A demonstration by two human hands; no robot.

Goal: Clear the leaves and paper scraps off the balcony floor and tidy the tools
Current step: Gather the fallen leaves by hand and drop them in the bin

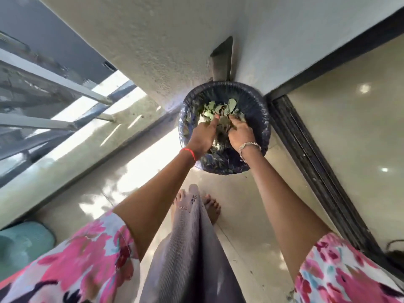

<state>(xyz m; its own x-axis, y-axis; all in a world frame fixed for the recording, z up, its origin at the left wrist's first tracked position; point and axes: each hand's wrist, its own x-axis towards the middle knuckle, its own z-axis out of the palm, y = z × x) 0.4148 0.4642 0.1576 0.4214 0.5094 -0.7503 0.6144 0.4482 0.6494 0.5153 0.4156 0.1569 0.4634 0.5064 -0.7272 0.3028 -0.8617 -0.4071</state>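
Note:
A round bin lined with a dark blue plastic bag [260,110] stands in the corner of the balcony against the wall. Green leaves [218,108] lie inside it. Both my hands reach down over the bin's mouth. My left hand [204,136], with a red thread at the wrist, holds a clump of leaves, thumb stretched forward. My right hand [240,133], with a metal bracelet, has its fingers curled into the same clump of leaves. The fingertips of both hands are hidden among the leaves.
A dark sliding-door track [306,149] runs along the right, with glossy indoor floor beyond. A low parapet with metal railing [65,99] borders the left. A teal mat [24,241] lies at the lower left. My bare feet [196,204] stand on the tiled floor just before the bin.

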